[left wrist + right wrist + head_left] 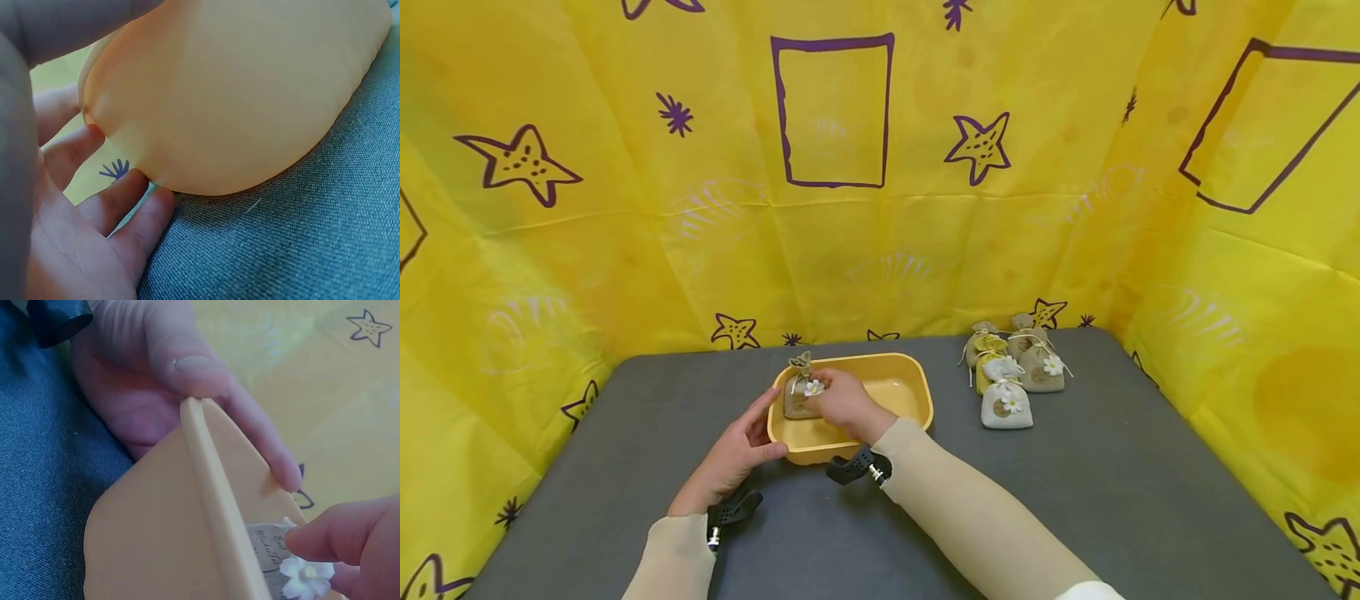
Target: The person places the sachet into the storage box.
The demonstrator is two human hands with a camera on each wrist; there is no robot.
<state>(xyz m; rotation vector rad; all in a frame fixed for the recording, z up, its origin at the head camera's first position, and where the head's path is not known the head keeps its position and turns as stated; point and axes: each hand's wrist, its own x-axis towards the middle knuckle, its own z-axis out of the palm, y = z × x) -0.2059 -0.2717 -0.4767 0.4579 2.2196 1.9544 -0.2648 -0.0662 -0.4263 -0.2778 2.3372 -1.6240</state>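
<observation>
A yellow plastic tub (891,360) stands on the dark table. My left hand (739,446) holds its left end, thumb at the near rim and fingers spread along the outer wall; in the left wrist view the fingertips (159,203) touch that wall. My right hand (850,404) reaches inside the tub and pinches a small brown drawstring pouch (795,407) near its white flower. The pouch stands upright at the tub's left end, its gathered top above the rim. In the right wrist view the tub wall hides much of the pouch (265,547), leaving a printed label and the flower visible.
Right of the tub, a cluster of pouches stands on the table (1112,475): a white one (1006,413) in front, a yellow one (981,379) behind it, and brown ones (1043,379) around them. Yellow patterned cloth (835,250) walls the back and sides.
</observation>
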